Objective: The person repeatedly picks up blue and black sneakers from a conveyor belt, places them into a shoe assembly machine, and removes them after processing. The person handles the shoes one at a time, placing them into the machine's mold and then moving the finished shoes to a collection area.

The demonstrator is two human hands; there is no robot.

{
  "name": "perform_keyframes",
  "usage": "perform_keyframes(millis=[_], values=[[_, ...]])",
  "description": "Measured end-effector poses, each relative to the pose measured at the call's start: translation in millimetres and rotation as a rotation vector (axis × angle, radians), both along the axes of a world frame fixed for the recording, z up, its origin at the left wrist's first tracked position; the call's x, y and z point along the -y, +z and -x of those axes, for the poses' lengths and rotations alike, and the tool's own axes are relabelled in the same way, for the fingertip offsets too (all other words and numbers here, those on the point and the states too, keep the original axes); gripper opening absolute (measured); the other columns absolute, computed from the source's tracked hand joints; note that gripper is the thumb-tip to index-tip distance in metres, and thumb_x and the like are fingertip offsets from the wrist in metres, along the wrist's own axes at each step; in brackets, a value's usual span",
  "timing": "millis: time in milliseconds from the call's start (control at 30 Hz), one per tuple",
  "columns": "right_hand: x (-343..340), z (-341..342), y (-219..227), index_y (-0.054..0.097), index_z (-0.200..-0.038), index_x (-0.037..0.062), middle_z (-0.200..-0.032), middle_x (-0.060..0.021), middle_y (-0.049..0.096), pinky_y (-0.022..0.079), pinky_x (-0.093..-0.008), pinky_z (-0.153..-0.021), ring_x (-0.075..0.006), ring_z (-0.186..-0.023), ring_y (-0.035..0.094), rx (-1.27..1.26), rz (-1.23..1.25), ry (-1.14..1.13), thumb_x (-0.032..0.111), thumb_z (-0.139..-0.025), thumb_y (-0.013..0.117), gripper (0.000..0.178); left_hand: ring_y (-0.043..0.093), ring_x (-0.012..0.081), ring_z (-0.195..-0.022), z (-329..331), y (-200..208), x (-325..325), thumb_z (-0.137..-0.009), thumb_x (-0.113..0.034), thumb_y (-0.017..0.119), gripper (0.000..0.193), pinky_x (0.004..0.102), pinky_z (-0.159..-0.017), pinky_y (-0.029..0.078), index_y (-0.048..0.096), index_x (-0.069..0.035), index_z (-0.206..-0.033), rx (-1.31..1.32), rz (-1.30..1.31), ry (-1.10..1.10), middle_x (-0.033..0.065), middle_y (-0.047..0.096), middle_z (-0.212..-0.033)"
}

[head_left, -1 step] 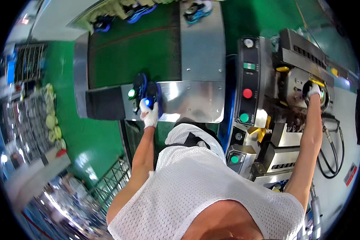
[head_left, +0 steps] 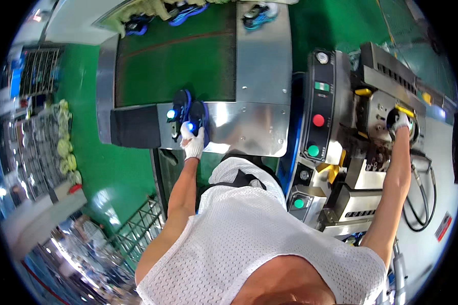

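My left hand, in a white glove, grips the heel end of a dark blue sneaker on the near metal ledge. Close beside it on the left lies a second dark sneaker, toe pointing away. Bright lights glow at the heels of both. Far to the right, my outstretched right hand, also gloved, reaches into the round dark opening of a metal machine. Its fingers are mostly hidden there, under a yellow bar, so their grip does not show.
A green conveyor belt runs away from the ledge, with more sneakers at its far end and one sneaker on the metal side plate. A control panel with red and green buttons stands between my arms. Black hoses hang at right.
The view has shifted slightly, carrying the scene a little to the right in the picture. Both hands keep nearly the same places at the sneaker and the machine.
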State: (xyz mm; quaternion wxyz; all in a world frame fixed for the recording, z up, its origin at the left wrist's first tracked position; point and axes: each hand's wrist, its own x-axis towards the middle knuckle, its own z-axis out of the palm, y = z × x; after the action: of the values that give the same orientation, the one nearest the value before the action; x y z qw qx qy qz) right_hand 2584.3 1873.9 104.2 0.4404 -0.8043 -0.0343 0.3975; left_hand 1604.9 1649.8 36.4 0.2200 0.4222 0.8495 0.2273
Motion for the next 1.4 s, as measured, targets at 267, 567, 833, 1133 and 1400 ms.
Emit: perform_keyframes(millis=[267, 567, 833, 1133, 1400], values=[[62, 380, 175, 0.036, -0.152, -0.0081, -0.153, -0.0233, 0.046, 0.041, -0.0348, -0.111, -0.0272, -0.135, 0.053, 0.987, -0.177, 0.430, 0.038, -0.092, 0.072, 0.084, 0.064, 0.0299, -0.111, 22, 12, 14, -0.084, -0.019, 0.079, 0.061, 0.0394, -0.098, 0.049, 0.052, -0.002, -0.136, 0.081, -0.191, -0.041, 0.0178, 0.065, -0.119], [272, 557, -31, 0.027, -0.157, -0.0032, -0.159, -0.0353, 0.025, 0.017, -0.0575, -0.123, -0.0523, -0.149, 0.020, 1.694, 0.618, 1.127, 0.033, -0.085, 0.068, 0.090, 0.052, 0.0382, -0.129, 60, 74, -22, -0.083, -0.027, 0.081, 0.071, 0.0436, -0.110, 0.042, 0.047, 0.001, -0.140, 0.267, -0.163, -0.358, 0.0229, 0.052, -0.139], [255, 662, 76, 0.036, -0.158, 0.0134, -0.166, -0.0201, 0.024, 0.037, -0.0447, -0.116, -0.0386, -0.152, 0.028, 1.110, 0.357, 0.952, 0.017, -0.076, 0.081, 0.093, 0.055, 0.0385, -0.123, 272, 9, -229, -0.092, -0.019, 0.066, 0.049, 0.0463, -0.100, 0.047, 0.051, -0.002, -0.136, -0.087, -0.255, -0.295, 0.0212, 0.055, -0.135], [385, 697, 38, 0.049, -0.145, -0.0013, -0.149, -0.0258, 0.050, 0.039, -0.0397, -0.114, -0.0361, -0.139, 0.048, 0.707, 0.950, 0.964, 0.026, -0.083, 0.075, 0.073, 0.046, 0.0471, -0.136, 452, -12, -494, -0.097, -0.042, 0.055, 0.062, 0.0528, -0.108, 0.043, 0.045, -0.012, -0.150, -0.486, -0.015, -0.161, 0.0253, 0.043, -0.153], [396, 715, 23, 0.052, -0.142, -0.0044, -0.135, -0.0230, 0.063, 0.046, -0.0393, -0.107, -0.0323, -0.128, 0.060, 0.376, 0.874, 0.682, 0.028, -0.085, 0.074, 0.069, 0.061, 0.0501, -0.101, 454, -69, -462, -0.102, -0.034, 0.051, 0.038, 0.0559, -0.094, 0.046, 0.062, -0.009, -0.129, -0.625, -0.249, -0.178, 0.0303, 0.064, -0.118]])
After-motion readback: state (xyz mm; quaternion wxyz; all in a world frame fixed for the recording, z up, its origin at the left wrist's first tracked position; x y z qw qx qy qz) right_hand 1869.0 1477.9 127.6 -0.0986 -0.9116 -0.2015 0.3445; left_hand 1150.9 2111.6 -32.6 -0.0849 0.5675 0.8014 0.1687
